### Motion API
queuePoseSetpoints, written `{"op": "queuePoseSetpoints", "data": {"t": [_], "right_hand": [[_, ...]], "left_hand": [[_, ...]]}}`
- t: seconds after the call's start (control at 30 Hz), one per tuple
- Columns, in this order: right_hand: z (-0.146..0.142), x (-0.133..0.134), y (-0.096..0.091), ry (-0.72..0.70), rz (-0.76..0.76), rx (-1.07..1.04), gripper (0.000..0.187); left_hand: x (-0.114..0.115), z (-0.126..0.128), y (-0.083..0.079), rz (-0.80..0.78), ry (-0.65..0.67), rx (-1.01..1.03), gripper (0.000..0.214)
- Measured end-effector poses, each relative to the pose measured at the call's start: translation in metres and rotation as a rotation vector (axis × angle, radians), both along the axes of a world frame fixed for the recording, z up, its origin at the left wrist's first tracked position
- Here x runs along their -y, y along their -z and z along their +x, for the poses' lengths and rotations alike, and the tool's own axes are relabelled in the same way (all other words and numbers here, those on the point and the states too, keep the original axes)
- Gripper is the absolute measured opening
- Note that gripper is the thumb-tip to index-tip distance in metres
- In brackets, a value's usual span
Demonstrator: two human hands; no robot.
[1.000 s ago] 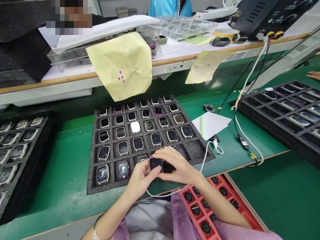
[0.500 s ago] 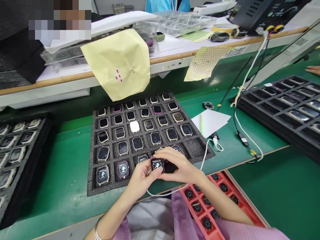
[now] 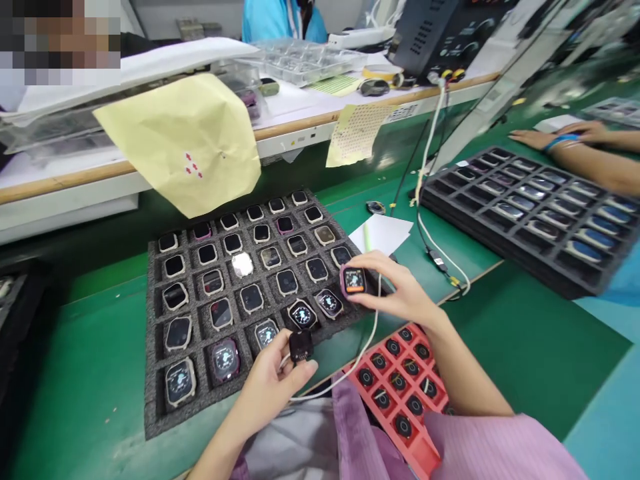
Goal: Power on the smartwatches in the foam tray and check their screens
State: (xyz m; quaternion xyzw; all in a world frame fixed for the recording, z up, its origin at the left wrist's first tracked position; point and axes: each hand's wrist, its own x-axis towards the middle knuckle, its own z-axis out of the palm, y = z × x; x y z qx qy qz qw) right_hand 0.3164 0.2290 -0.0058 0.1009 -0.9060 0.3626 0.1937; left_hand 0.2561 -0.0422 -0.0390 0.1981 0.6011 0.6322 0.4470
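My right hand pinches a purple-cased smartwatch body with a lit screen, held over the right edge of the grey foam tray. My left hand grips a small black charging puck on a white cable, just off the tray's near edge. The tray holds several watch bodies in square pockets; some screens are lit, and one shows its white back.
A red tray of black round parts sits at the bench edge by my lap. A black tray of watches lies to the right, with another person's forearms behind it. Yellow paper hangs from the raised shelf. Cables run down to the green mat.
My hands have parted: the right one carried the watch off the puck up and to the right, the left keeps the puck. The camera has swung right.
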Motion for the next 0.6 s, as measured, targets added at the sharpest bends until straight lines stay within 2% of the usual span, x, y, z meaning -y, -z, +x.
{"op": "queuePoseSetpoints", "data": {"t": [0.07,0.13,0.2,0.27,0.37,0.47,0.53,0.6], "right_hand": [[0.011,-0.020,0.001,0.033,0.120,0.129,0.036],[0.020,-0.028,0.001,0.018,0.226,0.226,0.034],[0.027,-0.020,-0.003,0.030,0.290,0.245,0.036],[0.030,0.001,-0.010,0.036,0.266,0.213,0.038],[0.030,0.052,-0.017,-0.046,0.011,0.188,0.040],[0.029,0.103,-0.016,-0.277,-0.338,0.348,0.061],[0.029,0.121,-0.014,-0.319,-0.597,0.480,0.057],[0.029,0.118,-0.016,-0.279,-0.800,0.583,0.045]], "left_hand": [[0.000,0.002,0.001,-0.017,-0.038,-0.008,0.032],[-0.001,0.003,0.001,-0.031,-0.080,-0.015,0.035],[-0.002,0.005,0.000,-0.025,-0.121,-0.023,0.036],[-0.003,0.008,-0.003,0.008,-0.189,-0.027,0.035],[-0.002,0.017,-0.009,0.134,-0.306,-0.054,0.031],[0.002,0.029,-0.012,0.224,-0.322,-0.148,0.036],[0.006,0.035,-0.012,0.182,-0.293,-0.265,0.045],[0.011,0.035,-0.013,0.131,-0.225,-0.412,0.052]]}}
